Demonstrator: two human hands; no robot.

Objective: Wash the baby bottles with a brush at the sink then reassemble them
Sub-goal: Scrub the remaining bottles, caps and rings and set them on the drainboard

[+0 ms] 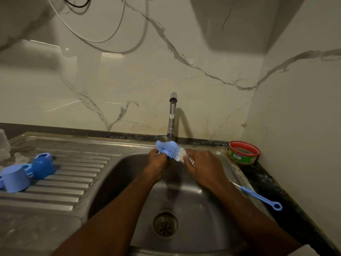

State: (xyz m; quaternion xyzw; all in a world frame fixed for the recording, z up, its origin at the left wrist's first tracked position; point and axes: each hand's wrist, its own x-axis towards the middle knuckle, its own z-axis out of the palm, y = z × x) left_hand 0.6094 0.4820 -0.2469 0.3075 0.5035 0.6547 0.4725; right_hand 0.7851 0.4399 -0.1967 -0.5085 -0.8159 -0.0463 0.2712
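Over the steel sink [217,196], under the tap [172,115], both my hands hold a blue and white bottle brush [170,148]. My left hand [156,161] grips its blue end. My right hand [203,167] is curled round the white bristle end. Water runs from the tap onto the brush. On the draining board [73,174] at the left lie blue bottle parts: a pale blue cap [15,180] and a darker blue collar [43,167]. A clear teat [21,157] and a clear bottle [4,145] stand at the far left edge.
A thin blue nipple brush [258,195] lies on the sink's right rim. A red and green tub of dish soap [243,152] sits on the dark counter at the back right. The drain [165,222] is in the basin's middle. A marble wall stands behind.
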